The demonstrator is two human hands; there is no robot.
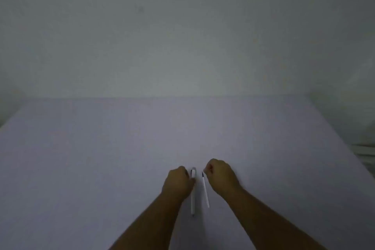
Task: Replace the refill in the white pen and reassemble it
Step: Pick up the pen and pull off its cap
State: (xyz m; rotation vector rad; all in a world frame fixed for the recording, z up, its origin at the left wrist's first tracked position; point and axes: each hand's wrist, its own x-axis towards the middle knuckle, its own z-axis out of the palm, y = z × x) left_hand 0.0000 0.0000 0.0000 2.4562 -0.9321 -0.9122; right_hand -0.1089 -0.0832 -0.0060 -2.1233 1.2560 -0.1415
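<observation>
1. Nearest to me, both bare forearms reach up from the bottom edge onto the pale surface (81, 168), which carries nothing else that I can see.
2. Between the two hands lie two long thin pieces, side by side and apart: the white pen (193, 195) and the slimmer refill (205, 190).
3. My left hand (177, 181) is curled shut beside the pen's upper part, with the barrel running down toward me from under its fingers (185, 172). I judge it is grasping the pen near the clip end, though the contact itself is partly hidden by the knuckles.
4. My right hand (220, 175) is also clenched, its fingertips pinched right at the dark far tip of the refill. The thin rod trails back toward me from that pinch. Whether it is lifted or resting on the surface I cannot tell.
5. Holding each piece by its far end keeps them parallel and separate, which I read as getting both ready to work on.
6. As for containers, the pen barrel is the only one here. It looks whole, so I judge its old refill sits inside, unseen.
</observation>
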